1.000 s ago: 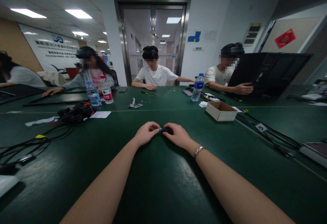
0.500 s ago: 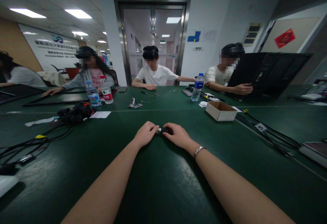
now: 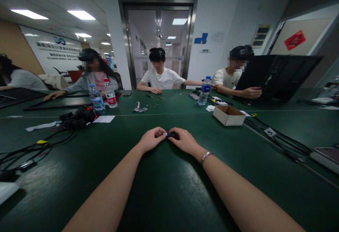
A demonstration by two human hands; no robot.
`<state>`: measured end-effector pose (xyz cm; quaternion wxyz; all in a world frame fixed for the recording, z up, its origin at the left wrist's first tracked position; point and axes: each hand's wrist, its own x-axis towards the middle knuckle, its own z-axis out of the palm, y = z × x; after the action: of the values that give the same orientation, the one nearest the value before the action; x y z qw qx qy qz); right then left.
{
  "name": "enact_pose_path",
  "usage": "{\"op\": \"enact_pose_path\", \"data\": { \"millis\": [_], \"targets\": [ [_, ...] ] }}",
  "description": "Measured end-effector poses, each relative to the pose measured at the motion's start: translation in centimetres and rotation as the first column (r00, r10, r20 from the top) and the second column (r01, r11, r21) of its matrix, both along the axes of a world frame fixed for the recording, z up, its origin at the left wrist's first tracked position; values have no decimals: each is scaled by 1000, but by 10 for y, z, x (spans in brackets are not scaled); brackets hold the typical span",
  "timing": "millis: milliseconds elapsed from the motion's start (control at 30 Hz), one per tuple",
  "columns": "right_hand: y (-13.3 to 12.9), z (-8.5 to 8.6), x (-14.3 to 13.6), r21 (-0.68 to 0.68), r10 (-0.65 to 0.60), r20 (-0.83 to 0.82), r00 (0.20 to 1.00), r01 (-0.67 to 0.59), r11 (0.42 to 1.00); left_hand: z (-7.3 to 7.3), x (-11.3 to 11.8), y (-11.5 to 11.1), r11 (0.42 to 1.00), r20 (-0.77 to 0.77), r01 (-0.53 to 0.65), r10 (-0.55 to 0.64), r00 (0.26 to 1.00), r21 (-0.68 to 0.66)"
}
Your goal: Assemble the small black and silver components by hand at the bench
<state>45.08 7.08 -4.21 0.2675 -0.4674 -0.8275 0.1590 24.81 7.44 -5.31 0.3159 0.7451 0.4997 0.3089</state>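
Observation:
Low over the middle of the green table, my right hand grips a short black cylinder-like piece between thumb and fingers. A small silver metal end points left out of it. My left hand pinches that silver end with thumb and forefinger, its other fingers curled. The two hands' fingertips almost meet, and they cover most of the piece, so its exact kind is hidden. A silver bracelet circles my right wrist.
An open cardboard box stands right of my hands. Black cables lie at right, more with a black bundle at left. Water bottles and metal scraps lie farther back. A co-worker holds a large black panel.
My left hand has shifted and its fingers have re-curled around the silver end, with the forefinger raised more. My right hand stays in place on the black piece.

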Motion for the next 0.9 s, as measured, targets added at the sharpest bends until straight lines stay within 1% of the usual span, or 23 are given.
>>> {"op": "enact_pose_path", "data": {
  "millis": [167,267,400,467,533,667,733,900],
  "targets": [
    [-3,4,-1,-17,-3,-14,1000,3,1000,2,2,0,999,-70,-34,34,997,-1],
    [-4,5,-1,-14,11,-24,1000,-11,1000,4,3,-3,997,-118,-67,70,991,24],
    [-5,6,0,-20,20,-23,1000,-20,1000,7,6,-7,995,-153,-94,96,984,18],
    [-5,6,0,-26,12,-24,1000,-12,1000,8,6,-8,994,-129,-105,107,986,15],
    [-5,6,0,-33,5,-23,1000,-6,999,8,6,-8,995,-65,-101,102,993,14],
    [-4,5,1,-27,6,-19,1000,-6,1000,7,4,-7,999,64,-33,33,997,8],
    [-3,4,1,-23,4,-15,1000,-5,1000,7,4,-6,1000,67,-12,11,998,17],
    [-3,3,1,-33,6,-16,1000,-6,999,7,4,-6,1000,52,-17,17,998,5]
  ]
}}
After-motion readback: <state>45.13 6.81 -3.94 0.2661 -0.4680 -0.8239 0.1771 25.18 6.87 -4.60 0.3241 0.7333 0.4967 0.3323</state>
